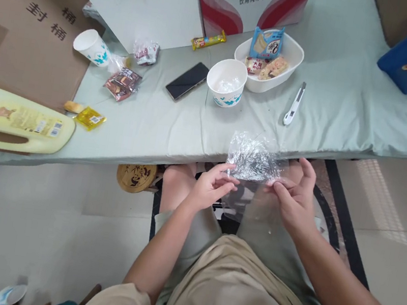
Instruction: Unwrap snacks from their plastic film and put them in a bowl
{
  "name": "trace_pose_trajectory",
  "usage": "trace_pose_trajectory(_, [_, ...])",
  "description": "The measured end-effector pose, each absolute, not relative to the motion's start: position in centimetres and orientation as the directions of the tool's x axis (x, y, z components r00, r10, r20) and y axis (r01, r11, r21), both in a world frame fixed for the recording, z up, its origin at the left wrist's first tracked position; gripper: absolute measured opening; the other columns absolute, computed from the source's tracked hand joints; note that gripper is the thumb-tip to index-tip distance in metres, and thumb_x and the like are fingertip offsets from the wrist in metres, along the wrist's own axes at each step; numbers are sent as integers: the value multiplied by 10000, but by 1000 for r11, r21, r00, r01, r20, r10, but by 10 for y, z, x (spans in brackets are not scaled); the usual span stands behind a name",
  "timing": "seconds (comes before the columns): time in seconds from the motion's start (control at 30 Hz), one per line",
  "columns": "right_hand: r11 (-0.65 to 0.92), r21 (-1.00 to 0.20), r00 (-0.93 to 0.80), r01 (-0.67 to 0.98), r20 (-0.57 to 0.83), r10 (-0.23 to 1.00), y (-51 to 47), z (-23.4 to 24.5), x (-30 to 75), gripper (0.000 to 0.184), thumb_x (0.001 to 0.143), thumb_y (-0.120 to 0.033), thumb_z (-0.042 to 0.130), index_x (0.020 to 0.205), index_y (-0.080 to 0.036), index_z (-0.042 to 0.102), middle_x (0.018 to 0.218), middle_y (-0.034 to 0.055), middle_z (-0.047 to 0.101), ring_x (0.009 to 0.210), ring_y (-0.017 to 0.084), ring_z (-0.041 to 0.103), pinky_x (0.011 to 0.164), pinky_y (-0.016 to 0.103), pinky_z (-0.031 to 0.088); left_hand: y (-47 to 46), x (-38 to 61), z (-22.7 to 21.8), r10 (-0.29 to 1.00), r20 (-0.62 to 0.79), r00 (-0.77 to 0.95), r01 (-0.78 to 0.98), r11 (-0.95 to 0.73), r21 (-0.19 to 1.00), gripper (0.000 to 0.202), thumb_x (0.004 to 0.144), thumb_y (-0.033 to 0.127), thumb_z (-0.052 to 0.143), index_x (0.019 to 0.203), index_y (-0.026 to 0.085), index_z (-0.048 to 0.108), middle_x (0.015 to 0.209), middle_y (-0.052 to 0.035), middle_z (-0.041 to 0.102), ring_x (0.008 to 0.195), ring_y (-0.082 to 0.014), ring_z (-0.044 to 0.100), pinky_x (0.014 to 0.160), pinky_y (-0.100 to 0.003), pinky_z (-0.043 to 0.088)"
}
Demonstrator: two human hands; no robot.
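Both my hands hold a crinkled sheet of clear plastic wrap (252, 159) just below the table's front edge, above my lap. My left hand (212, 187) pinches its lower left corner with thumb and fingers closed. My right hand (295, 196) pinches the lower right side, its other fingers partly raised. The wrap stands up between the hands and hangs down over my knees.
On the pale green table (176, 127) lie a paper cup (226, 81), a white bowl of wrapped snacks (267, 62), a phone (187, 81), a white utility knife (294, 104), another paper cup (90, 46), snack packets (123, 83) and a cream jug (15, 120). Cardboard boxes stand behind.
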State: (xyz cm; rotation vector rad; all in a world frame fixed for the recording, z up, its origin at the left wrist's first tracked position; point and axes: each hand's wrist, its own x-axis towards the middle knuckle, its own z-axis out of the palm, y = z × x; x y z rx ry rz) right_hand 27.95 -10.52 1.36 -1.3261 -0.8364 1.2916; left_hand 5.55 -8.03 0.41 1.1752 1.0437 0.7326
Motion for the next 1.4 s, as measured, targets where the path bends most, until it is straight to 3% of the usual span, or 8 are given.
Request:
trace_pose_trajectory(0.23, [-1, -937, -48, 349, -19, 999, -103, 17, 280, 289, 845, -341, 691, 1125, -271, 700, 860, 54, 637, 817, 223, 629, 779, 405, 546, -79, 44, 25, 970, 17, 242, 591, -161, 790, 149, 898, 225, 650, 1002, 226, 756, 896, -37, 703, 810, -153, 669, 772, -275, 545])
trace_pose_trajectory(0.4, [237, -728, 38, 643, 339, 940, -101, 31, 274, 81, 823, -309, 684, 809, -247, 735, 1013, 115, 617, 1049, 305, 600, 928, 493, 480, -86, 34, 48, 947, 133, 291, 557, -281, 782, 165, 838, 304, 712, 709, 201, 711, 1069, -95, 638, 1021, -207, 642, 912, -340, 544])
trace_pose_trajectory(0.57, [-66, -972, -188, 224, -110, 976, -99, 58, 280, 180, 893, -428, 657, 856, -254, 638, 804, 21, 658, 762, 197, 628, 857, 419, 490, -83, 28, 57, 932, -109, 347, 122, 71, 990, 300, 876, 470, 681, 799, 194, 595, 869, -77, 718, 758, -185, 689, 646, -288, 559])
trace_pose_trajectory(0.73, [-439, -831, -113, -342, -428, 897, -79, 45, 266, 589, 705, -578, 814, 1164, -294, 578, 1045, 46, 712, 960, 239, 680, 753, 342, 524, -69, 42, 42, 942, -329, 63, -61, 332, 941, 398, 842, 549, 730, 836, 215, 513, 655, 29, 628, 484, -84, 513, 445, -179, 394])
trace_pose_trajectory(0.87, [-591, -748, -270, -302, -527, 806, -74, 34, 242, 566, 604, -410, 909, 1052, -225, 617, 851, 11, 699, 751, 175, 654, 715, 313, 518, -68, 38, 31, 914, -405, 2, -185, 398, 899, 535, 713, 616, 838, 953, 232, 553, 613, 66, 568, 447, -72, 469, 414, -170, 359])
trace_pose_trajectory(1.0, [-540, -751, -203, -381, -501, 841, -73, 28, 228, 391, 628, -411, 878, 803, -198, 600, 669, -31, 608, 613, 111, 567, 623, 260, 475, -75, 27, 15, 836, -494, 238, -278, 546, 790, 760, 514, 612, 952, 1057, 170, 658, 798, -36, 687, 656, -147, 644, 530, -219, 496])
trace_pose_trajectory(1.23, [-436, -899, -263, -35, -412, 872, -72, 24, 232, 439, 730, -604, 797, 792, -197, 643, 608, 6, 624, 533, 145, 539, 515, 278, 446, -77, 21, 5, 887, -417, 198, -113, 443, 889, 502, 758, 536, 822, 1099, 189, 702, 667, 2, 635, 530, -115, 563, 494, -224, 487])
trace_pose_trajectory(1.4, [-350, -921, -303, -173, -288, 908, -73, 33, 254, 360, 745, -542, 814, 806, -203, 709, 761, 33, 670, 620, 147, 560, 557, 268, 451, -67, 6, 21, 832, -385, 401, -119, 464, 878, 440, 648, 574, 860, 772, 170, 737, 711, -73, 694, 583, -172, 621, 536, -280, 505])
